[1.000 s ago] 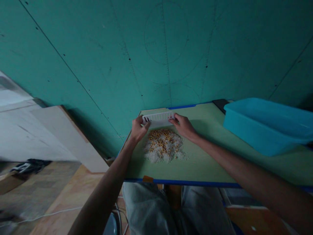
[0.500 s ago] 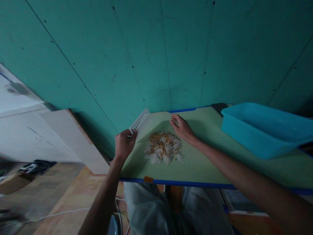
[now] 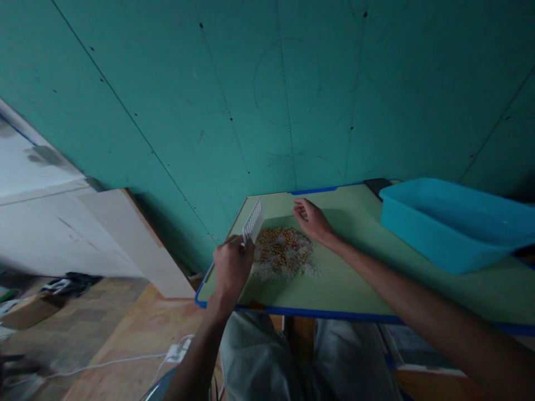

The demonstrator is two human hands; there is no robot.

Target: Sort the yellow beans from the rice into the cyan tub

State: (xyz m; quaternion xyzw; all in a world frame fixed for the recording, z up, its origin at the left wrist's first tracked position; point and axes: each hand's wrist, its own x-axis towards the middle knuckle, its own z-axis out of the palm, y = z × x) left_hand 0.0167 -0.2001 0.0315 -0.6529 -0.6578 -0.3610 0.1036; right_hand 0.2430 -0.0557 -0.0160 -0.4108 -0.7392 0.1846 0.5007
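My left hand [image 3: 234, 259] is closed on the near end of a white slotted plastic basket [image 3: 253, 220], tilted up at the left side of a pile. Only one slotted side of the basket shows clearly. Beneath and to the right of it lies the pile of yellow-brown beans mixed with small whitish grains [image 3: 286, 253], spread on a pale green tabletop [image 3: 346, 284]. Beyond the pile's far right edge, my right hand [image 3: 311, 220] hovers with loosely bent fingers and nothing visible in them.
On the right of the table stands a turquoise plastic tub [image 3: 443, 234], partly over a dark flat object [image 3: 376, 186]. A green wall [image 3: 313, 139] rises behind the table. Blue tape [image 3: 317, 314] edges the tabletop. White panels [image 3: 137, 239] lean at the left.
My left hand has moved right with the white basket, from the table's left edge to beside the pile. The right hand stays nearly in place, its fingers slightly more bent.
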